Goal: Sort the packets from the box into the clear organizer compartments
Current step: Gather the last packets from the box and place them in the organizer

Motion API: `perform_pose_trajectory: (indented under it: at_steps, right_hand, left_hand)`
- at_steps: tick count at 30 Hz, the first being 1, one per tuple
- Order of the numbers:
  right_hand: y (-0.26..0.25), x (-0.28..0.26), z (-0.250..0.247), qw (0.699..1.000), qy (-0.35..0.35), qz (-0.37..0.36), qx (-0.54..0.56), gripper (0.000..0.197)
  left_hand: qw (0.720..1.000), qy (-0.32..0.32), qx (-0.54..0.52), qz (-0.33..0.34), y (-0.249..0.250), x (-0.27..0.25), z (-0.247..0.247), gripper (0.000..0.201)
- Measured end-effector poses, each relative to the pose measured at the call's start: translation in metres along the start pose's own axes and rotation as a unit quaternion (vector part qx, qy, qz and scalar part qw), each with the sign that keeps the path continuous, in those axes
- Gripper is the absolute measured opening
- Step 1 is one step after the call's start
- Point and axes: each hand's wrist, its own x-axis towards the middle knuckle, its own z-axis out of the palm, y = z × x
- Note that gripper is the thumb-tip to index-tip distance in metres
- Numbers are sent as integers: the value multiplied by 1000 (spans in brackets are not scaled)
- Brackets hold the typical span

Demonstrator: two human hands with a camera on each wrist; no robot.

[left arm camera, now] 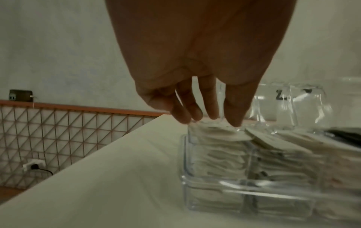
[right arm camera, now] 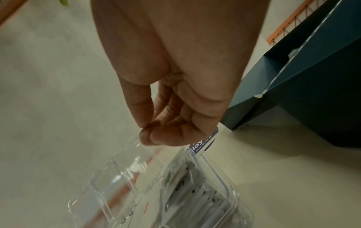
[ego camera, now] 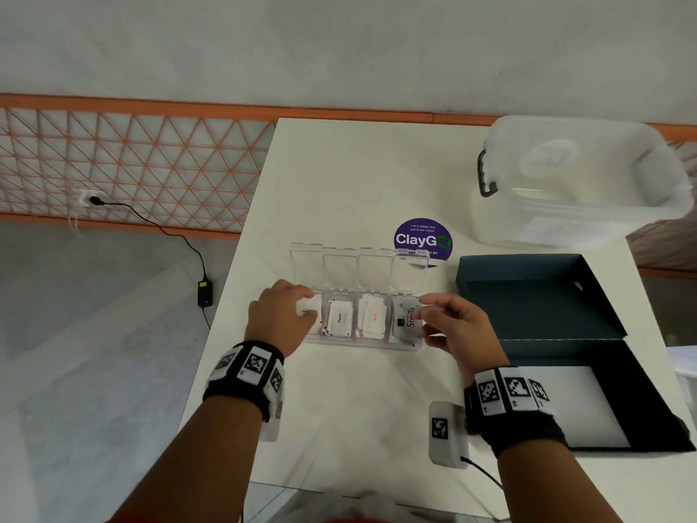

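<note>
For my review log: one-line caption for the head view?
Left hand presses packets into the clear organizer's end compartment; right hand hovers by the Stevia packets.

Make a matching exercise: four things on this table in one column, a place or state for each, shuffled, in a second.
1. Stevia packets
2. Pepper packets
3. dark blue box
4. left hand

A. open, no packets showing inside
B. rightmost organizer compartment
C. fingers on white packets in the leftmost compartment
D. second compartment from the left

Pairs: 1-B, 2-D, 3-A, 4-C
</note>
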Motion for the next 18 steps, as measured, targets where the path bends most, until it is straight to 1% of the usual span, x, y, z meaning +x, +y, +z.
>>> perform_pose_trajectory:
  at_steps: [2,3,7,9,13,16,18]
  right_hand:
    - [0,-1,-2,1000,0,1,-1,13]
    - [0,-1,-2,1000,0,0,-1,13]
    - [0,-4,-5,1000,5,-6,-11,13]
    - [0,-6,-8,1000,6,-10,-18,14]
    - [-1,-14,-25,999,14,-17,-25,14]
    - [-3,-20,-42,999,34,-21,-24,14]
    - [-6,-23,-56,998,46,-23,-24,14]
  left_hand:
    - [998,-36,-41,-26,-6,-2,-2,29]
    - [997,-42,-59,-29,-8,-3,-3,28]
    - [997,-33,-76,-7,-9,-3,-2,25]
    - [996,-16,-91,-5,-8,-5,-4,25]
    - [991,60,-117,-5,0,-13,-5,21]
    - [983,106,-145,29,17,-23,-3,17]
    - [977,102,-177,61,34,-31,3,15]
